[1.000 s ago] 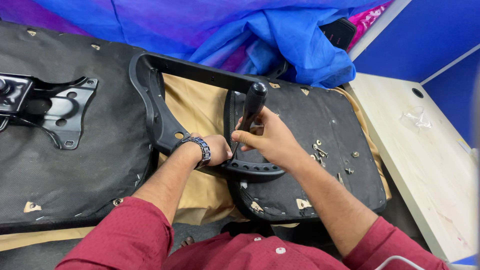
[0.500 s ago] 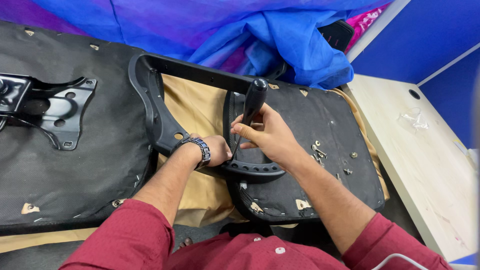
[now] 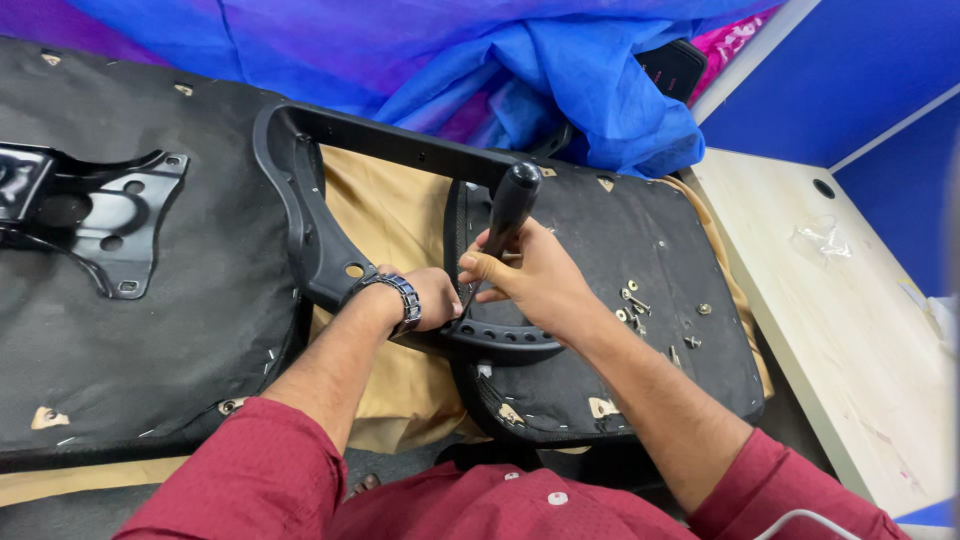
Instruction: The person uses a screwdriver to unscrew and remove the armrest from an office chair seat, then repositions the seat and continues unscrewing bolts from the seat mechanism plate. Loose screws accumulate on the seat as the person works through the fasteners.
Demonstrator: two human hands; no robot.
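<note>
Now, right hand (image 3: 535, 275) wrapped round black screwdriver (image 3: 508, 215), tip down at armrest bracket (image 3: 330, 255) on near edge of right seat base (image 3: 600, 300). Left hand (image 3: 435, 297) closed, steadying bracket. I judge tip could slip, gouge fingers. Loose screws (image 3: 634, 303) just right could scatter. Open room right, on pale table (image 3: 850, 340); blue cloth (image 3: 560, 90) crowds far side.

At frame centre we see the armrest frame (image 3: 320, 235) lying across 2 upturned seat pads: 1 (image 3: 130, 340) at left carrying a metal bracket (image 3: 95, 215) in the upper left, 1 (image 3: 640, 300) at right strewn with loose screws (image 3: 635, 305). Behind them lies crumpled cloth (image 3: 560, 80); a table (image 3: 850, 330) fills the right edge.
</note>
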